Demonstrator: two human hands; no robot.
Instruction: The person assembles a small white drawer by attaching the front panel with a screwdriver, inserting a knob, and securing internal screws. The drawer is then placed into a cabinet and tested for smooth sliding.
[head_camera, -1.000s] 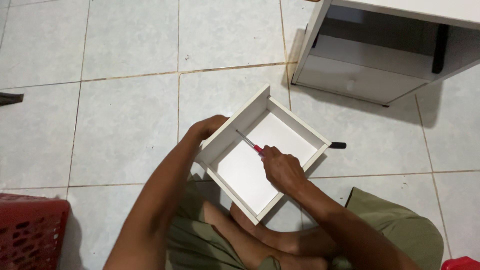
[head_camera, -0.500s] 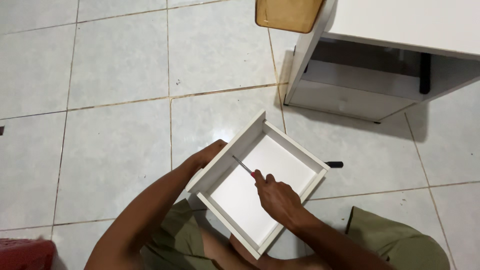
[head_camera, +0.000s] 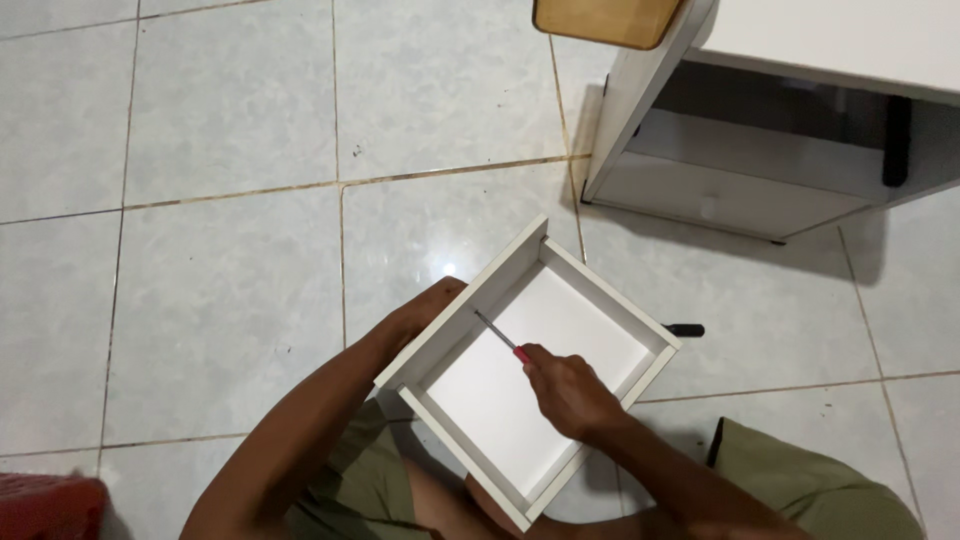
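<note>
A white open drawer box (head_camera: 548, 300) rests on my lap and the tiled floor, tilted diagonally. My left hand (head_camera: 420, 312) grips the outside of its long left wall. My right hand (head_camera: 565, 388) is inside the box, closed around a screwdriver (head_camera: 497, 335) with a red handle. The metal shaft points up-left, with its tip against the inner face of the left wall.
A white cabinet (head_camera: 760, 130) lies on the floor at upper right, with a black handle (head_camera: 896, 140) on it. A tan wooden piece (head_camera: 605, 20) shows at the top edge. A small black object (head_camera: 686, 329) lies by the drawer's right corner. A red basket (head_camera: 45, 508) is at bottom left.
The view has shifted, so the red basket slid toward the bottom left corner. My hands, the drawer and the screwdriver hold nearly the same pose.
</note>
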